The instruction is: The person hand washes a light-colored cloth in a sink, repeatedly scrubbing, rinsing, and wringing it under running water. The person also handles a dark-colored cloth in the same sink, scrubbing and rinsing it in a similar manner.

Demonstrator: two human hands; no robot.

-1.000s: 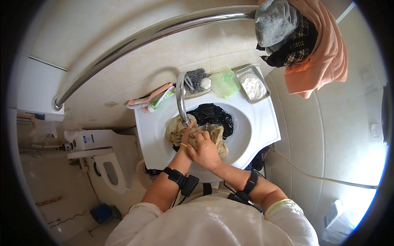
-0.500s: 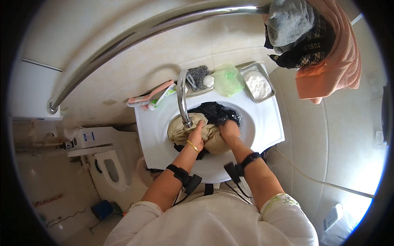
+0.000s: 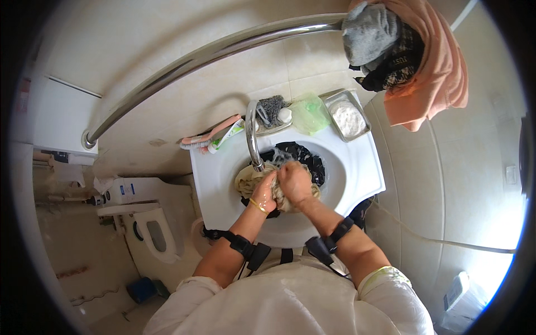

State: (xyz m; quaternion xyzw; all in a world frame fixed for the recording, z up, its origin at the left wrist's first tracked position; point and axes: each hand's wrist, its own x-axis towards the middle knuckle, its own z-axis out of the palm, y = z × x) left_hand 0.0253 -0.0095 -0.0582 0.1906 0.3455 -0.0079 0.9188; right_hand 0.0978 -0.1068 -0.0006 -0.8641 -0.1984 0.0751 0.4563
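A wet beige cloth garment (image 3: 246, 180) lies bunched in the white washbasin (image 3: 350, 167) beneath the faucet (image 3: 252, 134). My left hand (image 3: 266, 193) grips a fold of it from the left, its wrist wearing a yellow bangle. Closed into a fist, my right hand (image 3: 295, 182) presses on the same garment right beside the left hand. Black cloth (image 3: 314, 163) lies wet behind and partly under the beige one. The fingertips of both hands are hidden in the fabric.
Along the basin's back ledge are a pink brush (image 3: 212, 133), a tube (image 3: 228, 135), a grey scrubbing cloth (image 3: 272, 107), a green plastic bag (image 3: 310, 113) and a metal tray of white powder (image 3: 349, 118). A chrome rail (image 3: 223, 44) holds hanging clothes (image 3: 432, 72). A toilet (image 3: 159, 234) stands left.
My right hand has come up from the black cloth and moved left, against my left hand on the beige garment. The black cloth lies more spread out. The view has shifted slightly.
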